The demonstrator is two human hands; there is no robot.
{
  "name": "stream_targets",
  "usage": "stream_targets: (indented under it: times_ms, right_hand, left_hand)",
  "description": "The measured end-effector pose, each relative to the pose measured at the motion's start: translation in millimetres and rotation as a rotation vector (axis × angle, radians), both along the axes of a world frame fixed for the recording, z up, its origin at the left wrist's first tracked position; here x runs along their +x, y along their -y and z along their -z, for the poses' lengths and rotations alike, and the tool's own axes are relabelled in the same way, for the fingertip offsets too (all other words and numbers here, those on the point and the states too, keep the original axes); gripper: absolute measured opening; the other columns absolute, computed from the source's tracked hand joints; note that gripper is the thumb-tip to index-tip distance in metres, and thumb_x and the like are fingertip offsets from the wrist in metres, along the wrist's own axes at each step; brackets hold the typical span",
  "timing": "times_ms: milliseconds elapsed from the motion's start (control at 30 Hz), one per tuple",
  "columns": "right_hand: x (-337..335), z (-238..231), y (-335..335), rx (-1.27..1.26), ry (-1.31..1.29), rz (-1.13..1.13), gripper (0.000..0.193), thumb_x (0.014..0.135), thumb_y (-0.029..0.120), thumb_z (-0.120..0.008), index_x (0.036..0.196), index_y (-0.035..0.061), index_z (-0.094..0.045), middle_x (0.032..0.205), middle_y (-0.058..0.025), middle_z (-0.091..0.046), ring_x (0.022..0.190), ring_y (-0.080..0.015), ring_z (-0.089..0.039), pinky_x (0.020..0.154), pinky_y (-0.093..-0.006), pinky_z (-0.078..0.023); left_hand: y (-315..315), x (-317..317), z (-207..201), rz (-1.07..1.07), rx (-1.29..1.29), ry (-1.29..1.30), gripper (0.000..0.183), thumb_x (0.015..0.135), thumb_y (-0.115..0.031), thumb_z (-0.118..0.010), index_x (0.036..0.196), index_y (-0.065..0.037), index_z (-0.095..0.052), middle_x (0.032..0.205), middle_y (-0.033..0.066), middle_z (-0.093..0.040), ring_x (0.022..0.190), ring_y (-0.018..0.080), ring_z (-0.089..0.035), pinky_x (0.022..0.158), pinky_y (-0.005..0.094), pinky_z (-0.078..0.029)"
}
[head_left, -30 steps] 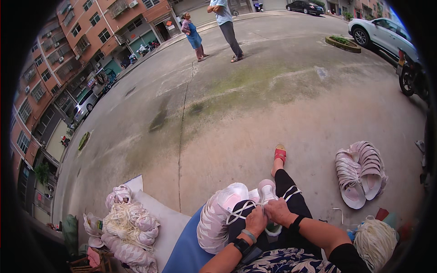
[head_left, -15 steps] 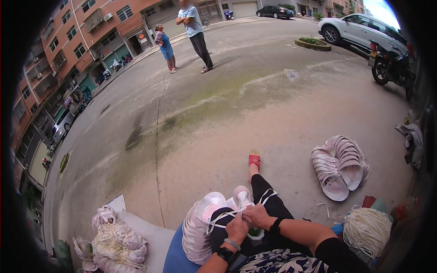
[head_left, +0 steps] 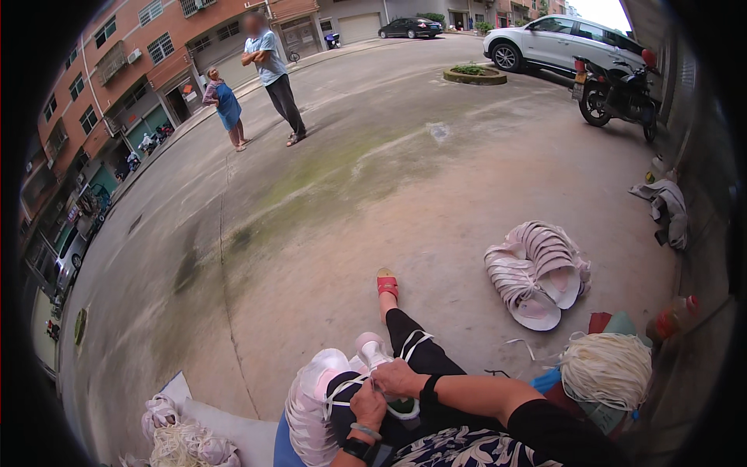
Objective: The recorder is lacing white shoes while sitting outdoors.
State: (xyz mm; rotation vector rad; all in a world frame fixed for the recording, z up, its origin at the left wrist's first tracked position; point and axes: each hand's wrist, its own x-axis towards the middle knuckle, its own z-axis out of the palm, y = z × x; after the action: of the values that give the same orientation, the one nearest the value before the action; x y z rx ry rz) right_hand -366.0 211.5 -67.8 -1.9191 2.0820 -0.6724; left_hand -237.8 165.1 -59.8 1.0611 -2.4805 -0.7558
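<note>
Hands [head_left: 397, 378] pinching flat laces [head_left: 420, 340], rounded pale shoe [head_left: 373, 350]

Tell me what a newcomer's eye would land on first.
Likely the left hand and right hand, close together at a pale pink shoe upper, lower centre. Next, the curved double row of stacked pink shoe uppers on the concrete to the right, with the bundle of cream laces below it.

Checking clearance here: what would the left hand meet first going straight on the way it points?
Likely the pale pink and white shoe just ahead of the left hand, though depth is unclear.
</note>
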Motion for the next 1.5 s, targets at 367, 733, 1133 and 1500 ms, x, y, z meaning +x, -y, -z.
stream_targets:
  times_ms: [367,733,1133,1500]
  right_hand:
    - [-55,-7,-100,0.057,-0.150,0.224,0.010,0.073,0.017,-0.053,0.068,0.0094,-0.056,0.068,-0.0112,-0.058,0.069,-0.0278,-0.059,0.056,-0.0411,-0.041]
    - [-154,12,-227,0.419,-0.062,0.550,0.019,0.072,0.023,-0.056,0.074,0.0049,-0.061,0.071,-0.0166,-0.060,0.072,-0.0352,-0.057,0.065,-0.0433,-0.045]
    - [-75,-10,-107,-0.095,-0.011,0.283,0.013,0.073,0.013,-0.061,0.085,0.0067,-0.059,0.080,-0.0103,-0.057,0.079,-0.0300,-0.056,0.070,-0.0393,-0.044]
    - [-44,-2,-63,-0.086,0.014,0.073,0.017,0.072,0.021,-0.065,0.085,0.0127,-0.060,0.084,-0.0036,-0.055,0.088,-0.0218,-0.050,0.075,-0.0350,-0.036]
  left_hand:
    - [-7,15,8,-0.001,0.036,0.043,0.028,0.070,-0.009,-0.046,0.095,-0.006,-0.058,0.073,0.0200,-0.060,0.069,0.0383,-0.058,0.064,0.0470,-0.045]
    - [6,0,-8,0.002,0.127,-0.007,0.016,0.078,-0.014,-0.051,0.089,-0.003,-0.056,0.073,0.0206,-0.058,0.070,0.0381,-0.058,0.064,0.0453,-0.046]
    - [60,10,-1,0.177,-0.369,0.072,0.017,0.072,-0.015,-0.058,0.087,-0.008,-0.061,0.091,0.0091,-0.057,0.084,0.0311,-0.051,0.071,0.0386,-0.041]
    - [99,16,-6,0.260,0.998,-0.191,0.021,0.083,-0.020,-0.060,0.087,0.000,-0.064,0.078,0.0001,-0.061,0.073,0.0076,-0.053,0.071,0.0239,-0.042]
